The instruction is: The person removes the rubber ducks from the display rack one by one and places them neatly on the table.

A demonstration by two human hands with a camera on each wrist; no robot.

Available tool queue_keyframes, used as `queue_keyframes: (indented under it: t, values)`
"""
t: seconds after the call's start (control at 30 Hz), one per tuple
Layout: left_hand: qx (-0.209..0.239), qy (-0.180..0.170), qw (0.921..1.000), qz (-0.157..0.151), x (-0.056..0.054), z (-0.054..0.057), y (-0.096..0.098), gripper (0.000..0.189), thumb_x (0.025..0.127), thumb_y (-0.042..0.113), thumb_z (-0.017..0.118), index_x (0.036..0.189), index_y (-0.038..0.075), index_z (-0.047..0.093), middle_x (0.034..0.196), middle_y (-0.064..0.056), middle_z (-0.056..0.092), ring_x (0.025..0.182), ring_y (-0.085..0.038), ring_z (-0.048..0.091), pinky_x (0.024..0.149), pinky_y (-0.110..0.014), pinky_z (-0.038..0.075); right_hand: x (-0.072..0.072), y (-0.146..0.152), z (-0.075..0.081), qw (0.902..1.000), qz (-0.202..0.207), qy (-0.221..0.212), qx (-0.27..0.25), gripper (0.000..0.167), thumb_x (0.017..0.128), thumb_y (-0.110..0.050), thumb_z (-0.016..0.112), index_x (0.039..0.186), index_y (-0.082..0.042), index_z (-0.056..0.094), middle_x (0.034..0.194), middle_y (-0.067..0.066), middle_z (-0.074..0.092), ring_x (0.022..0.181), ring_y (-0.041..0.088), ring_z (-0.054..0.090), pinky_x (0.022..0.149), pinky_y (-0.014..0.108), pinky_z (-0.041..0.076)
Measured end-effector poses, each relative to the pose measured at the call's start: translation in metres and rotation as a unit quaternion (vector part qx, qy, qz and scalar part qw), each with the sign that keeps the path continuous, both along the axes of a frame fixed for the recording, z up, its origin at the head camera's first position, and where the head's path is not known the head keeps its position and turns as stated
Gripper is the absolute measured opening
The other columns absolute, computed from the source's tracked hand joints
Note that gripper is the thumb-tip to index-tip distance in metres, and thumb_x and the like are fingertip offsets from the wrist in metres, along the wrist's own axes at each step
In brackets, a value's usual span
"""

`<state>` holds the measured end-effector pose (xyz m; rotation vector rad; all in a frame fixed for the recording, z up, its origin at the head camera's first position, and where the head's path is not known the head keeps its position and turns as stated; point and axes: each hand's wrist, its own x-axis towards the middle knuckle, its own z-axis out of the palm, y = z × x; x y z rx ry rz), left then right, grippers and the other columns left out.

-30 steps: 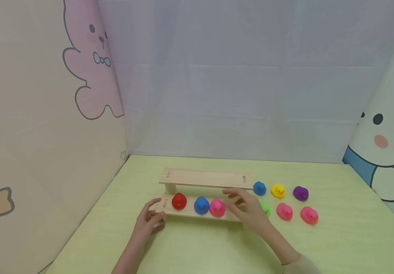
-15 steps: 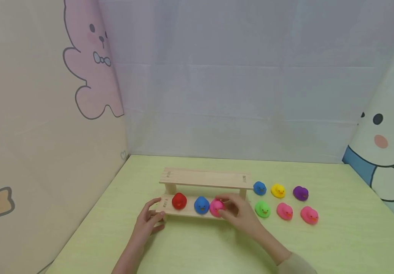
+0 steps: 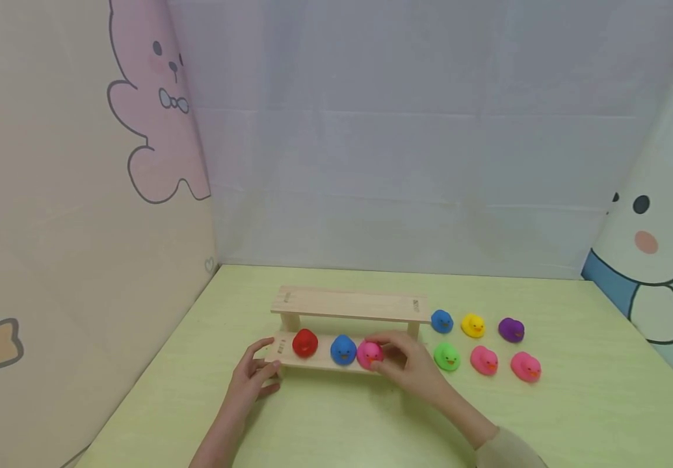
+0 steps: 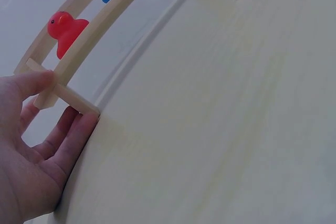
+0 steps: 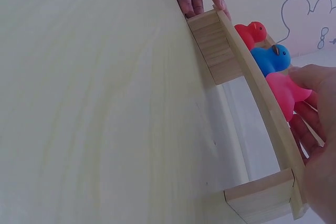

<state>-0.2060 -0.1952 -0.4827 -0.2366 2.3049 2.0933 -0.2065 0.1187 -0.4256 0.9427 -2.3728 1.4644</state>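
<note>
So, near left, the left hand grips the wooden rack by its end; to the right, the right hand pinches the pink duck on the lower board, beside the blue duck. Looks like placing; letting go would want light fingers. Farther back, that hand half-masks the right post.

The right arm wears a pale sleeve.
</note>
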Motion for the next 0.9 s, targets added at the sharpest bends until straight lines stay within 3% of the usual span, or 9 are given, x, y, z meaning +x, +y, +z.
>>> queue_keyframes:
  t: [0.23,0.43,0.53,0.9]
  values:
    - [-0.001,0.001,1.0,-0.001,0.0,0.0,0.0,0.053,0.081,0.03,0.067,0.129,0.031,0.043,0.1,-0.014,0.058,0.086,-0.025,0.061,0.072,-0.037,0.053,-0.005,0.001,-0.008,0.9999,0.0,0.01,-0.004,0.036,0.079,-0.008,0.069,0.113,-0.007,0.06,0.108,0.006,0.061,0.095,0.019,0.056,0.081,0.044,0.048]
    - [0.013,0.01,0.9999,-0.001,0.0,-0.002,0.0,0.051,0.081,0.027,0.067,0.127,0.032,0.045,0.097,-0.014,0.058,0.086,-0.025,0.06,0.071,-0.037,0.053,-0.016,0.004,-0.027,0.9999,-0.008,-0.004,0.007,0.036,0.081,-0.02,0.069,0.115,-0.016,0.059,0.111,-0.006,0.059,0.096,0.011,0.056,0.082,0.039,0.049]
    - [0.014,0.015,0.9998,0.0,0.0,-0.002,0.0,0.051,0.081,0.026,0.068,0.127,0.032,0.046,0.096,-0.014,0.058,0.085,-0.025,0.06,0.07,-0.038,0.054,-0.018,0.005,-0.03,0.9998,-0.012,-0.016,0.009,0.036,0.08,-0.022,0.069,0.115,-0.02,0.059,0.111,-0.01,0.059,0.097,0.009,0.056,0.083,0.038,0.049]
    - [0.012,0.014,0.9998,0.002,0.0,-0.003,0.0,0.051,0.081,0.026,0.068,0.127,0.032,0.046,0.095,-0.013,0.058,0.085,-0.025,0.06,0.07,-0.037,0.054,0.002,0.0,0.003,0.9995,-0.006,-0.029,0.002,0.036,0.079,-0.005,0.069,0.113,-0.005,0.06,0.11,0.009,0.061,0.095,0.022,0.057,0.082,0.045,0.048]
